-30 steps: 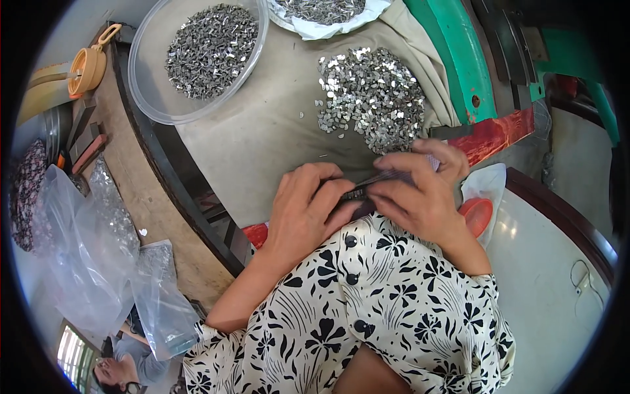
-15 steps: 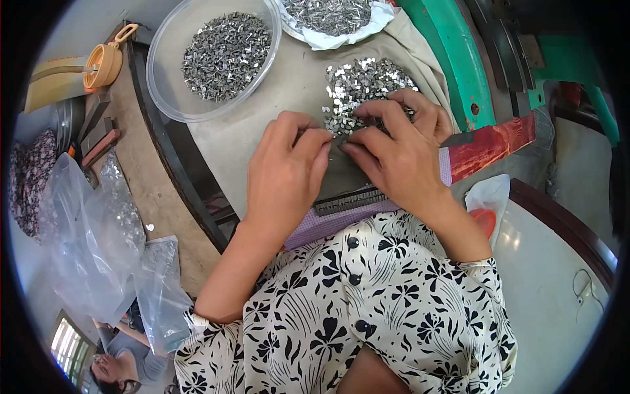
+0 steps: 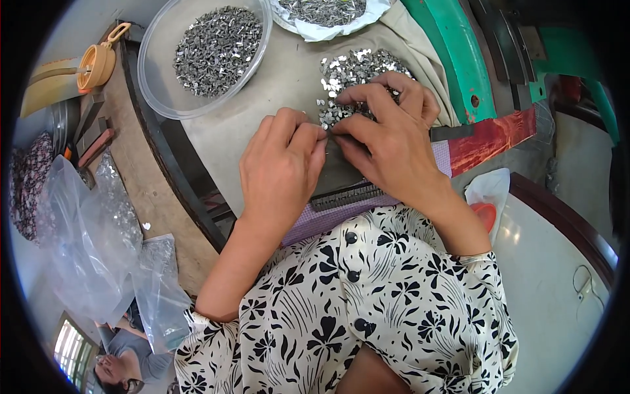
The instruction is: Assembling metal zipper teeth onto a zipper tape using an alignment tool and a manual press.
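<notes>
Mid-frame, left hand (image 3: pixel 279 167) and right hand (image 3: pixel 390 141) grip narrowly, on what I can't tell. Brushing knuckles could scatter metal discs (image 3: pixel 348 73).

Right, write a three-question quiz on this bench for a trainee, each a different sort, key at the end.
1. Short answer: Which hand covers part of the loose pile of shiny metal pieces?

2. Multiple choice: Where does the dark ridged strip lie?
A. On the green metal frame
B. Next to the purple checked sheet
C. Among the clear plastic bags

3. True or false: The round clear tub holds nothing.

Key:
1. The right hand.
2. B.
3. False; a heap of small metal parts lies in it.
</notes>
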A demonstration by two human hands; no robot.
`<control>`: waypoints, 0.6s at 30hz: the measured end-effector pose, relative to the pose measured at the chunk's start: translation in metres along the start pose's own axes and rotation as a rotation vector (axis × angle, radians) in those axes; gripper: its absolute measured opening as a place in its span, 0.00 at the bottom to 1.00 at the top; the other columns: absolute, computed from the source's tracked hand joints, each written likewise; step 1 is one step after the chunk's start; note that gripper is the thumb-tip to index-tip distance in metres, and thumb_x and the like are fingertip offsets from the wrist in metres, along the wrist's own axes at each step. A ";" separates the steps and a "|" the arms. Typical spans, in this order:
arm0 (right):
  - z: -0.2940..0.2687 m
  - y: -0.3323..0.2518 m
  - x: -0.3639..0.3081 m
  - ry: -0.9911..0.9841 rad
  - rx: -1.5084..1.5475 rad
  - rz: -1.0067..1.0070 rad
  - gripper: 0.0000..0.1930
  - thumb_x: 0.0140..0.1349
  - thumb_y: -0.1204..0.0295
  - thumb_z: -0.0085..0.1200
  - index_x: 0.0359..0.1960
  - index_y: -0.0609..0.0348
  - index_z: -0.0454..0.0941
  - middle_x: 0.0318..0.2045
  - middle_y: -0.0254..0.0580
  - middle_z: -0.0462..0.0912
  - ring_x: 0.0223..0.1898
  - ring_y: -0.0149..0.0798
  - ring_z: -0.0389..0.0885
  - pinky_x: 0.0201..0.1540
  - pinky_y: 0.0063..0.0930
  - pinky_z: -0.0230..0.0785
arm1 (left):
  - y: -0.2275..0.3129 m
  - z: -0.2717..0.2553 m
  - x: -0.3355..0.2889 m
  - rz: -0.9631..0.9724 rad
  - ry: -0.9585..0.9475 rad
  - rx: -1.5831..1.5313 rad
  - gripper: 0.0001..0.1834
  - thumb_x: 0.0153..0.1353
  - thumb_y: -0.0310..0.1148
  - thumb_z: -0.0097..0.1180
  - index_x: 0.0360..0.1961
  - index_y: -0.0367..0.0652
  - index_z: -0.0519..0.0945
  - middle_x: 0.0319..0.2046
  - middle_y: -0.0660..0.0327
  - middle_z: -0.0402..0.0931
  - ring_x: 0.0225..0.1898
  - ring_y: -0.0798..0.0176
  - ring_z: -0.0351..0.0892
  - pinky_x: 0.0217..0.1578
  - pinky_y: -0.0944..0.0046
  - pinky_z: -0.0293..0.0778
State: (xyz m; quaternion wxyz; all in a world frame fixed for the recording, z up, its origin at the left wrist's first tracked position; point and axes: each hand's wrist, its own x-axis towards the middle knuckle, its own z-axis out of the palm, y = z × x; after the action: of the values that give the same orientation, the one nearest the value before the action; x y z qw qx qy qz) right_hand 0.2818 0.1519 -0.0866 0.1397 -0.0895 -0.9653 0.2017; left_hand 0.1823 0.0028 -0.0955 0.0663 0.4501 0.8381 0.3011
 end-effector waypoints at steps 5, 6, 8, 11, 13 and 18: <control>-0.013 0.007 -0.012 -0.027 0.016 -0.049 0.08 0.44 0.69 0.68 0.29 0.46 0.84 0.47 0.23 0.80 0.56 0.45 0.68 0.57 0.44 0.49 | 0.000 0.001 0.001 0.021 0.023 -0.026 0.07 0.50 0.26 0.66 0.32 0.43 0.81 0.34 0.62 0.73 0.35 0.56 0.75 0.34 0.57 0.73; -0.017 0.008 -0.017 -0.035 0.032 -0.070 0.08 0.44 0.69 0.68 0.28 0.45 0.84 0.46 0.23 0.80 0.56 0.45 0.69 0.57 0.43 0.50 | 0.000 0.001 0.001 0.024 0.014 -0.020 0.07 0.50 0.26 0.66 0.32 0.43 0.81 0.34 0.62 0.73 0.35 0.57 0.75 0.34 0.57 0.73; -0.032 0.005 -0.031 -0.083 0.037 -0.073 0.08 0.44 0.68 0.68 0.28 0.44 0.84 0.46 0.22 0.81 0.55 0.45 0.69 0.57 0.43 0.50 | -0.001 0.001 0.001 0.028 0.004 -0.018 0.07 0.50 0.26 0.66 0.32 0.43 0.81 0.34 0.62 0.73 0.35 0.57 0.75 0.34 0.57 0.73; -0.038 0.003 -0.052 -0.157 0.045 -0.078 0.09 0.42 0.66 0.68 0.28 0.41 0.85 0.47 0.20 0.81 0.55 0.44 0.68 0.57 0.43 0.50 | -0.001 0.002 0.002 0.038 0.002 -0.039 0.07 0.51 0.26 0.66 0.31 0.43 0.81 0.34 0.63 0.72 0.35 0.57 0.75 0.34 0.57 0.73; -0.037 0.004 -0.059 -0.209 0.041 -0.065 0.10 0.41 0.65 0.68 0.29 0.40 0.87 0.47 0.21 0.81 0.55 0.45 0.68 0.57 0.43 0.50 | -0.001 0.001 0.001 0.049 0.018 -0.043 0.07 0.51 0.26 0.66 0.31 0.43 0.81 0.33 0.63 0.72 0.35 0.57 0.75 0.34 0.57 0.73; -0.037 0.015 -0.056 -0.149 0.054 -0.030 0.09 0.42 0.65 0.68 0.29 0.36 0.87 0.47 0.21 0.81 0.55 0.46 0.68 0.56 0.42 0.51 | 0.003 -0.010 -0.010 -0.016 -0.019 -0.065 0.07 0.51 0.24 0.67 0.32 0.40 0.82 0.34 0.59 0.75 0.36 0.54 0.77 0.35 0.58 0.73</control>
State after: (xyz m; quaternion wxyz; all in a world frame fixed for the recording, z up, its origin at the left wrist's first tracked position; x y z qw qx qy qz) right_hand 0.3475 0.1659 -0.0728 0.0731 -0.0558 -0.9684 0.2318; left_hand 0.1866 -0.0080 -0.0873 0.0915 0.4438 0.8308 0.3232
